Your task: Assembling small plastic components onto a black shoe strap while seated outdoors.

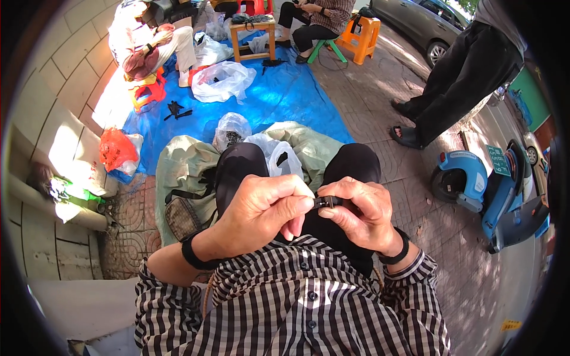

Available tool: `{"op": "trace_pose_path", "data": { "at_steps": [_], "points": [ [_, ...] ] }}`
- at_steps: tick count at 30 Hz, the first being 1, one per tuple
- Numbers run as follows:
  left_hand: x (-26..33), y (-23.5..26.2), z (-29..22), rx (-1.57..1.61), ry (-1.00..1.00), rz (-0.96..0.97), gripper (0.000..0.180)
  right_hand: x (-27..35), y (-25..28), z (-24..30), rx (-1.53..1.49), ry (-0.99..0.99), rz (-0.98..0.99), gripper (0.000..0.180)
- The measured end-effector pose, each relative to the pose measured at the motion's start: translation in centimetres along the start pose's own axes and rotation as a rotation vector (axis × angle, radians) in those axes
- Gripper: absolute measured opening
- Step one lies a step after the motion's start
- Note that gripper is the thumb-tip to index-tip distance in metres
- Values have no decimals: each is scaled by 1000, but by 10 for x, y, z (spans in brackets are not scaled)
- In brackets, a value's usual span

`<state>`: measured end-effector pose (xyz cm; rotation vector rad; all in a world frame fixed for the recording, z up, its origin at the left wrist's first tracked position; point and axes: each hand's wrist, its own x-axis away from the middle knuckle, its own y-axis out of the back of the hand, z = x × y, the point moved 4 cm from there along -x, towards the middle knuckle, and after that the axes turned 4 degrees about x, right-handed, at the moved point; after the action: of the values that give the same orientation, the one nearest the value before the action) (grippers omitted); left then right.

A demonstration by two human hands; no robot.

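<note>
Above my lap, a small black strap-like piece with a metal buckle (324, 202) spans the gap between my two hands. My right hand (363, 216) is closed on it, thumb and forefinger gripping the buckle end. On the other side, my left hand (264, 204) is closed in a pinch, thumb against forefinger, at the tip of the same piece. How much of the piece lies inside the fingers is hidden. Just beyond my knees are a clear plastic bag (230, 127) of small dark parts and a white plastic bag (284, 159) with something black in it.
A blue tarp (285, 95) spreads ahead, bearing a large white plastic bag (222, 83) and loose black pieces (176, 111). Seated people work around a small wooden table (253, 28). At right are a standing person (460, 77) and a blue scooter (463, 175); a wall (65, 71) runs along the left.
</note>
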<state>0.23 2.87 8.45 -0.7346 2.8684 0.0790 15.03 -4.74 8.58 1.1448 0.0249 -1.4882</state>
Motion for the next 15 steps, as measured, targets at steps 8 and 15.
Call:
{"op": "trace_pose_path", "data": {
  "at_steps": [8,15],
  "points": [
    [-1,-1,-6,67,69,13,20,3,-6,-6,-174,28,-153,25],
    [0,-7,-17,-304,-153,3,12,6,-3,-4,-27,240,-228,25]
  ]
}}
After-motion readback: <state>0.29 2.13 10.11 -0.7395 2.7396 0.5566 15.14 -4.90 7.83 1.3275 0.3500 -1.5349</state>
